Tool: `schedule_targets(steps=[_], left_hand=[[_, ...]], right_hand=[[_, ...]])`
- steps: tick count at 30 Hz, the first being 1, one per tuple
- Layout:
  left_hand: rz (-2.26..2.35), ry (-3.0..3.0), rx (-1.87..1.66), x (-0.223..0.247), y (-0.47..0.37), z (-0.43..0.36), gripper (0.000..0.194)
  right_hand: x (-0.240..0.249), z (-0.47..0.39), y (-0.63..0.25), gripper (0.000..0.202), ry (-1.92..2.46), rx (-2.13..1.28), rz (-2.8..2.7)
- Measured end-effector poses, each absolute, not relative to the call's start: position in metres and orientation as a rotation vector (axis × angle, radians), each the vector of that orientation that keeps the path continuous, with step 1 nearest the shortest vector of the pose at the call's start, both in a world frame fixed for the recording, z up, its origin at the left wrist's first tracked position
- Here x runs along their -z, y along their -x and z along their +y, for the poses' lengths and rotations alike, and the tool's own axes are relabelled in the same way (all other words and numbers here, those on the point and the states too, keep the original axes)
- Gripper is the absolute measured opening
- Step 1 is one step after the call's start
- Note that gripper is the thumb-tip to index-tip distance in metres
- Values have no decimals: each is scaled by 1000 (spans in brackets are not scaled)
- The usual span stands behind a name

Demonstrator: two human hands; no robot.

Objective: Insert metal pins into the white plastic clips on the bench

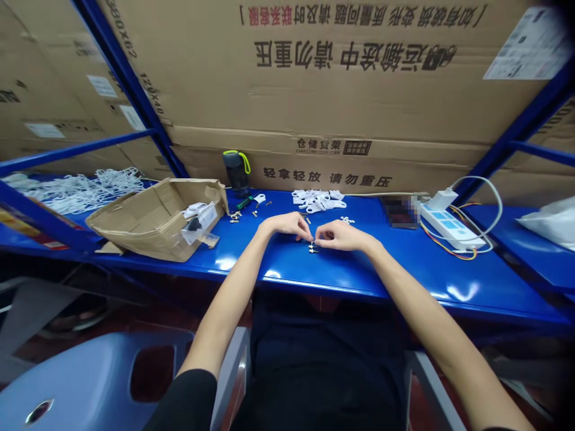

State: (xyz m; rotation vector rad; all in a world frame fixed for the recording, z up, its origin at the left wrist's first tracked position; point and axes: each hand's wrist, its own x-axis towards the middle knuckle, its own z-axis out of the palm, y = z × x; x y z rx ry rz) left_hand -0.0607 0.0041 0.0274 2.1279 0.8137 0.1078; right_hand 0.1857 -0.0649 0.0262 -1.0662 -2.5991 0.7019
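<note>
Over the middle of the blue table, my left hand (293,225) and my right hand (336,235) meet fingertip to fingertip. Both are closed in a pinch around something too small to name. Just below the fingertips lie a few small white and brass-coloured pieces (313,249). Behind my hands sits a pile of white plastic parts (318,200). Several tiny white pieces (347,220) rest beyond my right hand. A few brass-coloured screw-like pieces (308,220) show by my left hand's fingers.
An open cardboard box (135,230) stands at left, near a dark bottle (236,172) and a green-handled screwdriver (245,202). White cords (85,188) are heaped farther left. To the right lie a dark phone-like object (401,213) and a power strip (453,227) with cables. Blue shelf posts (130,78) frame the table.
</note>
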Motion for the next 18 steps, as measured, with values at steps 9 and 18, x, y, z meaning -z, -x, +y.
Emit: schedule_targets(steps=[9,18], left_hand=[[761,-2152,-115,-28,60,4,42],[791,-2154,-121,-29,61,3,46]], right_hand=[[-26,-51,-204,25,1379,-322,-2302],[-27,-43,-218,28,1653,-89,-2191]])
